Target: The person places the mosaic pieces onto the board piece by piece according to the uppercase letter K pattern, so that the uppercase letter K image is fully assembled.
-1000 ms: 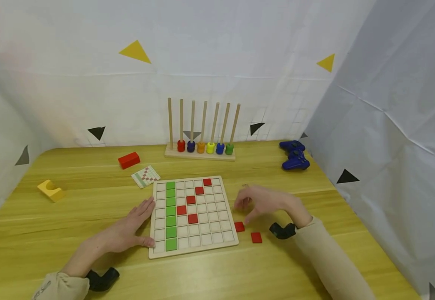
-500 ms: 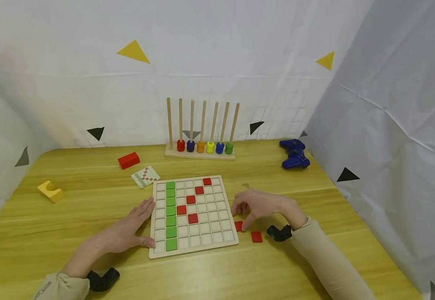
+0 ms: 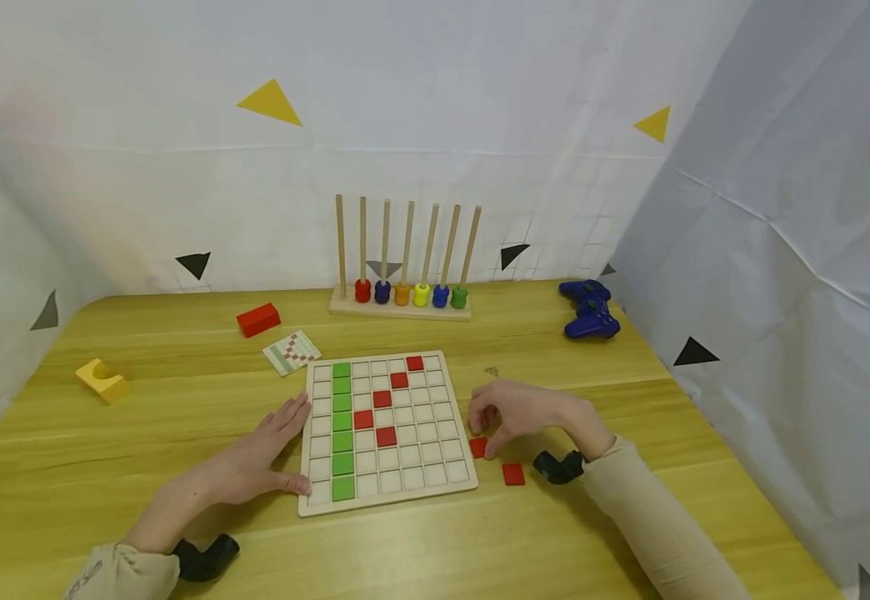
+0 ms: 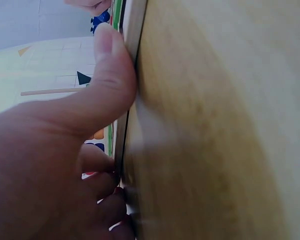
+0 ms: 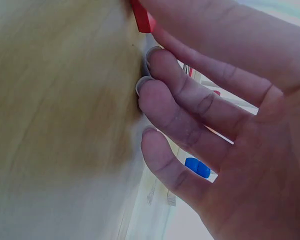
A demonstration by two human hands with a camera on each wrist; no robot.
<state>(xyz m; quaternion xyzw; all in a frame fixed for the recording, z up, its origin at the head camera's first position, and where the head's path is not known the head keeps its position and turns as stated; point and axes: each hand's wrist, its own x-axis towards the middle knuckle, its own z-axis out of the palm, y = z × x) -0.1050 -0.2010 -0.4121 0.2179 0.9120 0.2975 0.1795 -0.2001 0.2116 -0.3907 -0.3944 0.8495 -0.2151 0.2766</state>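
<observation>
Red tiles (image 3: 513, 474): 7. Green tiles (image 3: 341, 417): 7. Pegs (image 3: 408, 246): 7. Rings (image 3: 411, 294): 6.

No text, label or number can be read anywhere.

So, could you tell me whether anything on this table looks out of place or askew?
Slightly. Two red tiles lie loose on the table right of the grid board: one under the right hand's fingertips, the other apart. A patterned card lies askew by the board's far left corner. Nothing looks spilled or damaged.
</observation>
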